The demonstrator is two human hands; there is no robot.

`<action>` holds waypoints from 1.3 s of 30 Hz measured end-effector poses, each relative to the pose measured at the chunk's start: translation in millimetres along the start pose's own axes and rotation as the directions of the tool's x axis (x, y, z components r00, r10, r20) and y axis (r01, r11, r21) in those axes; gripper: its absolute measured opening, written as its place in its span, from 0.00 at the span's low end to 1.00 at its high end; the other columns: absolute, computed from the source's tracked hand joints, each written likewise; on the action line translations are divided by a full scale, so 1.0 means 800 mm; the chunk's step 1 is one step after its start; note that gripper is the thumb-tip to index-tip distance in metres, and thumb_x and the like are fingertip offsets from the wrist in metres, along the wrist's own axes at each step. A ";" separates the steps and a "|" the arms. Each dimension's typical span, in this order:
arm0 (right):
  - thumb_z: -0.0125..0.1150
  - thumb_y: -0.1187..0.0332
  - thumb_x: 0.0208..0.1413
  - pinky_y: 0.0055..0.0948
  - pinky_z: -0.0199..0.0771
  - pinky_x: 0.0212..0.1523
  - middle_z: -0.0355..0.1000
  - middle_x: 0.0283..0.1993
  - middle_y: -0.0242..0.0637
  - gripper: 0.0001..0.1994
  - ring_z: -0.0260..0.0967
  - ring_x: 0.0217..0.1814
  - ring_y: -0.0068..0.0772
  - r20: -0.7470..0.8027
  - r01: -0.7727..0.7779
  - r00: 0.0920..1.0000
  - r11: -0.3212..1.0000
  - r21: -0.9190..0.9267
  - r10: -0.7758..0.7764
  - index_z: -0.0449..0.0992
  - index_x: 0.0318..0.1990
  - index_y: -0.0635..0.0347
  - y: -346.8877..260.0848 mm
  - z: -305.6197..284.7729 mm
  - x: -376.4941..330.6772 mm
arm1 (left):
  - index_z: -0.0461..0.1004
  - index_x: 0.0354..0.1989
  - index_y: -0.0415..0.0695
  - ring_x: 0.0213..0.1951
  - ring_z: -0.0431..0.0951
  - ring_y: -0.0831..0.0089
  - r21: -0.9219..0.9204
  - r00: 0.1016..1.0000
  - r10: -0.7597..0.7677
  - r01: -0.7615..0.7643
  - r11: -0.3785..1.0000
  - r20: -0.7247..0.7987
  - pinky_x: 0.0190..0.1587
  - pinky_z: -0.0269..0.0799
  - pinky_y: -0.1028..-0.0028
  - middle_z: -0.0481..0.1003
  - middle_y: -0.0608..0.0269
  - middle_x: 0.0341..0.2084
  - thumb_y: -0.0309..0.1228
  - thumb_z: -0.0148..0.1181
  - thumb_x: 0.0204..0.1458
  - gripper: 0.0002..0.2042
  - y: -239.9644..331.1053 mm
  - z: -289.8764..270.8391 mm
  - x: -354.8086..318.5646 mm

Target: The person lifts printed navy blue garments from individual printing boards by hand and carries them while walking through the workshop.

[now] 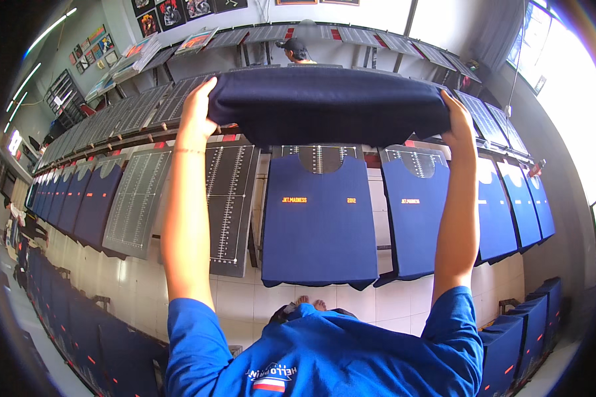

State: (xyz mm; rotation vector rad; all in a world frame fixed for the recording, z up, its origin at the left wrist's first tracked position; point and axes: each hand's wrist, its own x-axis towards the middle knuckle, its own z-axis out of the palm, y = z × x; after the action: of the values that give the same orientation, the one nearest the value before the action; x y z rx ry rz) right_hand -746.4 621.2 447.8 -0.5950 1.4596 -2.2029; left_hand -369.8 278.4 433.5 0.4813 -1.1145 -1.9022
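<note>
Both my arms reach forward, holding a dark navy T-shirt point(331, 102) stretched sideways between them. My left hand point(198, 106) grips its left end, and my right hand point(457, 118) grips its right end. The cloth hangs in a wide band above the far edge of the near row of boards. Under it, a blue shirt piece point(319, 231) with small orange print lies flat over a board, the board's ruled surface showing at the neck opening. To its left stands a bare dark board point(228, 205) with white ruler markings.
Another printed blue shirt point(414, 225) covers the board to the right, with several more beyond. A bare grey board point(139, 198) is at left. Farther rows of boards point(271, 34) curve behind. A person in a dark cap point(295, 47) is beyond the cloth. Covered boards point(503, 344) stand behind me.
</note>
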 end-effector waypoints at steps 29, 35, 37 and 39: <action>0.57 0.62 0.55 0.36 0.70 0.42 0.76 0.33 0.44 0.16 0.73 0.38 0.36 -0.226 -0.404 0.806 0.228 -0.886 0.547 0.75 0.38 0.71 0.411 -0.279 -0.407 | 0.65 0.52 0.34 0.49 0.72 0.48 0.986 0.982 -0.087 0.170 0.001 -0.169 0.52 0.68 0.59 0.72 0.40 0.45 0.32 0.57 0.53 0.21 -0.348 -0.228 -0.409; 0.47 0.44 0.60 0.36 0.58 0.63 0.63 0.60 0.53 0.35 0.62 0.62 0.44 -0.139 -0.224 0.969 0.491 -0.842 0.205 0.60 0.62 0.68 0.474 -0.211 -0.312 | 0.59 0.61 0.36 0.61 0.63 0.56 0.711 0.939 -0.200 0.343 0.614 -0.281 0.61 0.58 0.65 0.64 0.46 0.59 0.53 0.46 0.59 0.32 -0.422 -0.263 -0.332; 0.42 0.36 0.58 0.37 0.59 0.63 0.62 0.62 0.46 0.39 0.61 0.63 0.39 -0.206 -0.736 0.677 0.649 -0.194 0.706 0.60 0.63 0.64 0.514 -0.271 -0.312 | 0.55 0.65 0.39 0.64 0.59 0.58 -0.023 0.608 -0.753 0.774 0.632 -0.253 0.64 0.54 0.66 0.58 0.52 0.64 0.65 0.40 0.54 0.42 -0.497 -0.324 -0.324; 0.39 0.31 0.55 0.39 0.60 0.62 0.61 0.64 0.40 0.43 0.61 0.63 0.37 -0.201 -0.891 0.448 0.454 -0.015 0.871 0.59 0.64 0.60 0.495 -0.264 -0.336 | 0.52 0.67 0.42 0.65 0.57 0.63 -0.130 0.591 -0.806 0.798 0.589 -0.022 0.66 0.50 0.65 0.56 0.55 0.65 0.71 0.37 0.49 0.47 -0.474 -0.301 -0.353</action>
State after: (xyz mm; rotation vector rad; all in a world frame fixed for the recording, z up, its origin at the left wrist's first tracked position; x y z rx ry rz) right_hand -601.2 790.8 -25.6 0.3418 1.4809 -1.3062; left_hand -231.1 476.0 -38.8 1.1459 -0.7635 -2.6760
